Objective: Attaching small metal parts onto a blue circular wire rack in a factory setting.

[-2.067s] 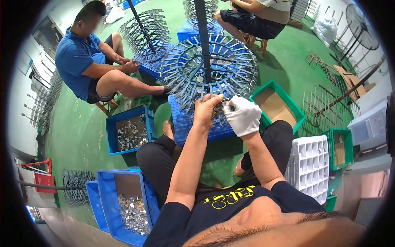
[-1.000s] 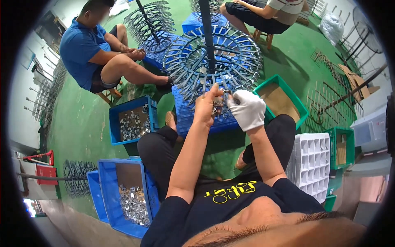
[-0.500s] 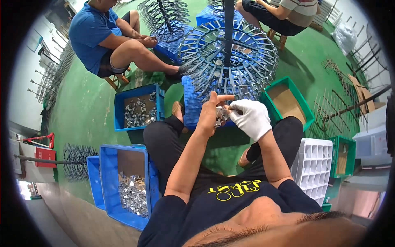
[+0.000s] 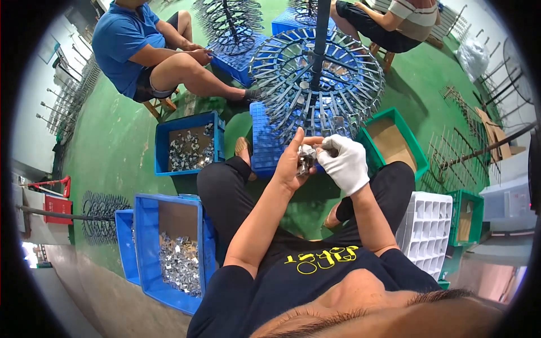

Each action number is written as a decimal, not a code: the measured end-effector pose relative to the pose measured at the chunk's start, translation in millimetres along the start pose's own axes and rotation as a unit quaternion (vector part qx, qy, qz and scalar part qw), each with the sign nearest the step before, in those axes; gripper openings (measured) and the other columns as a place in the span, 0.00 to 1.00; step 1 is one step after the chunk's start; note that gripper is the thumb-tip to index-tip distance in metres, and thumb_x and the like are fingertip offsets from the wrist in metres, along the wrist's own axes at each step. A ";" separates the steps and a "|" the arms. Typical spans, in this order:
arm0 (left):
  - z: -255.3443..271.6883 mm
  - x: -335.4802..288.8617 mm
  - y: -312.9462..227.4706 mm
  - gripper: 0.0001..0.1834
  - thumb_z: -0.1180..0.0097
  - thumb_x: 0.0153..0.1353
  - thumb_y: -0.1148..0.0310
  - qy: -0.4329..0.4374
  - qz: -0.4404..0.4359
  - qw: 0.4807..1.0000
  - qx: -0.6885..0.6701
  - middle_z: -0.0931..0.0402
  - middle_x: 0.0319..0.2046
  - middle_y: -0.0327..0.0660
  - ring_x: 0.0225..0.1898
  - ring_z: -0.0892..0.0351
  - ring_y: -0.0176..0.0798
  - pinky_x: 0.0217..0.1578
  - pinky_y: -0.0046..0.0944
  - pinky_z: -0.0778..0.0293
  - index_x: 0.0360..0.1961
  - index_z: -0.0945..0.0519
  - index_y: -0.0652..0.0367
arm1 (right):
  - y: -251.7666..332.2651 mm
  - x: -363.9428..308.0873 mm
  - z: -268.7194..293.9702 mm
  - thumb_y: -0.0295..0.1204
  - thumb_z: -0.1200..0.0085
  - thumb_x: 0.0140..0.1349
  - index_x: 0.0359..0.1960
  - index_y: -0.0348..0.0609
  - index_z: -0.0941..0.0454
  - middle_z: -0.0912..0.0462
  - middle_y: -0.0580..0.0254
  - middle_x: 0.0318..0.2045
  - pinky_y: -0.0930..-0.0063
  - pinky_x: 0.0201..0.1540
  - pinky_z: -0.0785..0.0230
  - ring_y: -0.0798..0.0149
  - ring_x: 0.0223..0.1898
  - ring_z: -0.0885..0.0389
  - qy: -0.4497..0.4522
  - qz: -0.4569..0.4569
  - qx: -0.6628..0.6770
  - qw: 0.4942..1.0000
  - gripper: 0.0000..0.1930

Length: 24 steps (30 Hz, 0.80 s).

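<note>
Cupped in my bare left hand (image 4: 289,168) is a small cluster of shiny metal pieces (image 4: 305,160); thumb and index finger stretch out above them. My right hand (image 4: 347,166), in a white glove, meets it from the right with its fingers pinched together at the edge of the cluster. What the gloved fingertips hold, if anything, I cannot make out. Just beyond both hands stands a round tiered rack (image 4: 320,73) of many metal prongs around a central post. A few flat shiny pieces (image 4: 338,123) show on its near side.
Blue bins with metal pieces stand at left, one farther (image 4: 163,147) and one nearer (image 4: 140,248). A green bin (image 4: 420,151) and white divided tray (image 4: 428,228) are at right. One person (image 4: 121,48) sits far left, another (image 4: 408,22) far right. The rack rests over a blue crate (image 4: 264,127).
My gloved fingers have shifted slightly left, closer against the metal pieces in my left hand. The whole view has moved a little. At the far left, the seated person leans back slightly.
</note>
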<state>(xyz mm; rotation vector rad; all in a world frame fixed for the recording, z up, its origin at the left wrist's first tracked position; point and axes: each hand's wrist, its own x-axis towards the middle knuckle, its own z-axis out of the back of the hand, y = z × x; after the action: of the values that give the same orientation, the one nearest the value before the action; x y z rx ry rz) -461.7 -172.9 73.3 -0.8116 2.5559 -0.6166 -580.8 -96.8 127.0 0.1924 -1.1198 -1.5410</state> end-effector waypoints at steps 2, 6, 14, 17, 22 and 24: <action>-1.0 -2.1 -0.1 0.28 0.55 0.64 0.45 -0.023 0.000 1.000 -0.002 0.21 0.31 0.42 0.22 0.25 0.31 0.13 0.24 0.35 0.41 0.21 0.63 | 1.6 -1.4 -1.9 0.22 0.42 0.45 0.24 0.39 0.22 0.23 0.63 0.18 0.75 0.20 0.37 0.66 0.15 0.31 -0.007 0.002 -0.008 1.000 0.03; -4.1 -6.0 -3.7 0.24 0.49 0.62 0.47 -0.093 -0.002 0.996 -0.008 0.22 0.29 0.40 0.20 0.26 0.30 0.13 0.22 0.37 0.36 0.19 0.61 | 3.7 -1.9 -3.9 0.21 0.42 0.45 0.25 0.38 0.22 0.23 0.64 0.19 0.76 0.20 0.37 0.68 0.16 0.32 -0.028 0.009 -0.031 0.999 0.04; 5.7 -13.0 -29.9 0.14 0.42 0.59 0.60 -0.092 -0.004 0.976 0.196 0.22 0.28 0.39 0.21 0.26 0.29 0.12 0.21 0.38 0.35 0.19 0.61 | -1.0 13.7 7.3 0.24 0.42 0.48 0.21 0.43 0.25 0.26 0.63 0.16 0.71 0.20 0.39 0.62 0.15 0.33 0.039 0.150 -0.145 0.977 0.03; 7.0 -16.1 -38.0 0.11 0.41 0.57 0.63 -0.069 0.009 0.964 0.255 0.22 0.27 0.39 0.21 0.27 0.29 0.13 0.21 0.38 0.35 0.19 0.61 | -2.8 19.4 6.8 0.26 0.43 0.49 0.20 0.44 0.26 0.27 0.63 0.15 0.70 0.19 0.39 0.61 0.14 0.33 0.074 0.204 -0.178 0.960 0.05; 4.5 -20.3 -38.0 0.08 0.38 0.54 0.68 -0.067 0.032 0.964 0.256 0.22 0.26 0.38 0.21 0.28 0.28 0.18 0.21 0.38 0.34 0.19 0.61 | -0.8 16.8 3.7 0.27 0.43 0.49 0.19 0.44 0.27 0.29 0.64 0.14 0.70 0.18 0.41 0.62 0.14 0.36 0.059 0.210 -0.126 0.968 0.06; 3.7 -21.0 -32.2 0.08 0.38 0.54 0.69 -0.108 0.001 0.976 0.190 0.22 0.26 0.38 0.21 0.28 0.28 0.19 0.21 0.38 0.34 0.19 0.60 | 3.2 3.3 5.1 0.25 0.43 0.49 0.19 0.43 0.26 0.29 0.64 0.15 0.73 0.18 0.43 0.65 0.14 0.37 0.019 0.106 -0.059 0.992 0.05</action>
<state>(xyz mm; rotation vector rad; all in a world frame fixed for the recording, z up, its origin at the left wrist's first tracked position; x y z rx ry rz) -429.8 -184.8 91.5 -0.6981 2.1481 -0.9261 -583.1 -96.4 133.5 0.0209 -0.9834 -1.4037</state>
